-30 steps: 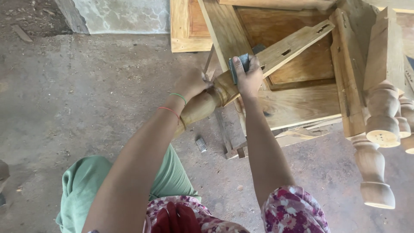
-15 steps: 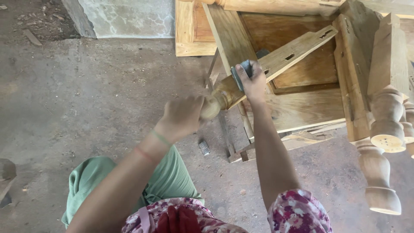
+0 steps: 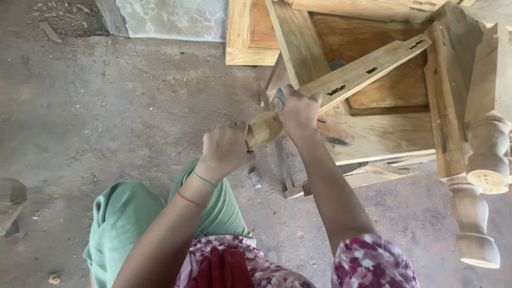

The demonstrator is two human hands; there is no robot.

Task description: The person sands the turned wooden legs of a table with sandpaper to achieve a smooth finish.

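Wooden rail (image 3: 368, 69) with slots lies diagonally across upturned table frame (image 3: 453, 106) on concrete floor (image 3: 106, 122). Left hand (image 3: 224, 149) clamped on round wooden handle (image 3: 265, 129); right hand (image 3: 298, 109) clamped on blue block (image 3: 280, 96) at rail's lower end. Turned legs (image 3: 480, 176) stick out right.

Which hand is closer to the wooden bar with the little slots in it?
Right. The right hand rests against the near end of the slotted bar; the left hand grips the rounded leg below it.

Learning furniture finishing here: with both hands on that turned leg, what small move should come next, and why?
Probably slide the right hand with its blue pad along the turned leg, since the left hand grips the leg's lower end and the pad covers only one spot.
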